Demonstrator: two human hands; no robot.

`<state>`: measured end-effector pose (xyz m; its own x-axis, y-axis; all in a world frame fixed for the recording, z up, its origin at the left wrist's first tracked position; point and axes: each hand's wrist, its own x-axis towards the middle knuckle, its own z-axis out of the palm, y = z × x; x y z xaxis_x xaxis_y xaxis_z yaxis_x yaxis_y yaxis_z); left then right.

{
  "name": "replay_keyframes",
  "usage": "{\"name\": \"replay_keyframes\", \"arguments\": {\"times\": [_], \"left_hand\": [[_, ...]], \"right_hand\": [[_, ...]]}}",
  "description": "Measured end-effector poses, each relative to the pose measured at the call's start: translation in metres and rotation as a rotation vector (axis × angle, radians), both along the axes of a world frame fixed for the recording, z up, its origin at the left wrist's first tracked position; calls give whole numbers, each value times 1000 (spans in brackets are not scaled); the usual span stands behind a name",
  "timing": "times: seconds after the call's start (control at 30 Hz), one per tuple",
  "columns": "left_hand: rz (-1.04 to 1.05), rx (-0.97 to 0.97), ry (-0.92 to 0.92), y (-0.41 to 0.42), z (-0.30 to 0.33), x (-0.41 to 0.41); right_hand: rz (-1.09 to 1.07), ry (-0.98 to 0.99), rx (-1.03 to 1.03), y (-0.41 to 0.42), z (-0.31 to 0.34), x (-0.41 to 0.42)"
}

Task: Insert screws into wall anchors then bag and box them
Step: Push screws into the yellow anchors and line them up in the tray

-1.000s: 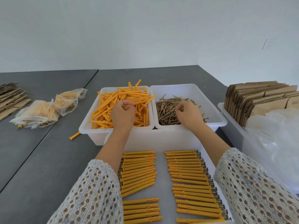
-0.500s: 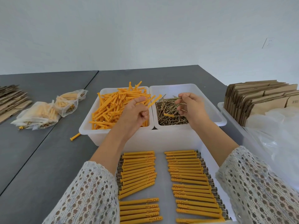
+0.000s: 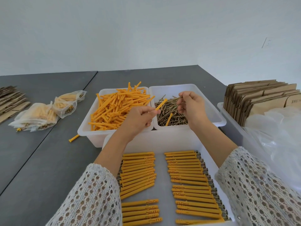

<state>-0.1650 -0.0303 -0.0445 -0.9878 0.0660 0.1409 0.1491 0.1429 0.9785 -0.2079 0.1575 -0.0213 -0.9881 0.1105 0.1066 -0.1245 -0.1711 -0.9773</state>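
Note:
My left hand [image 3: 138,119] pinches one orange wall anchor [image 3: 161,103] that points up and right over the screw bin. My right hand [image 3: 191,105] pinches a brass screw [image 3: 175,99], its tip aimed left toward the anchor; a small gap separates them. Below the hands stand a white bin of loose orange anchors [image 3: 117,108] and a white bin of screws [image 3: 172,115], with one stray anchor [image 3: 168,119] lying among the screws. In the near white tray [image 3: 162,176] lie two columns of anchors with screws in them.
Several filled clear bags [image 3: 42,115] lie on the grey table at left, with flat cardboard [image 3: 9,103] beyond them. One anchor [image 3: 74,138] lies on the table beside the anchor bin. At right, a bin holds folded cartons [image 3: 260,98] and clear plastic bags [image 3: 280,144].
Both hands rose out of the bins, the left with an anchor and the right with a screw. They have since moved toward each other above the screw bin.

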Motion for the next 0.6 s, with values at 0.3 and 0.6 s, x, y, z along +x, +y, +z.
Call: {"name": "replay_keyframes", "arguments": {"times": [0.3, 0.6], "left_hand": [[62, -228, 103, 4, 5, 7], [29, -220, 123, 3, 5, 8]], "right_hand": [[-166, 86, -24, 15, 2, -4], [-180, 145, 57, 10, 2, 0]]}}
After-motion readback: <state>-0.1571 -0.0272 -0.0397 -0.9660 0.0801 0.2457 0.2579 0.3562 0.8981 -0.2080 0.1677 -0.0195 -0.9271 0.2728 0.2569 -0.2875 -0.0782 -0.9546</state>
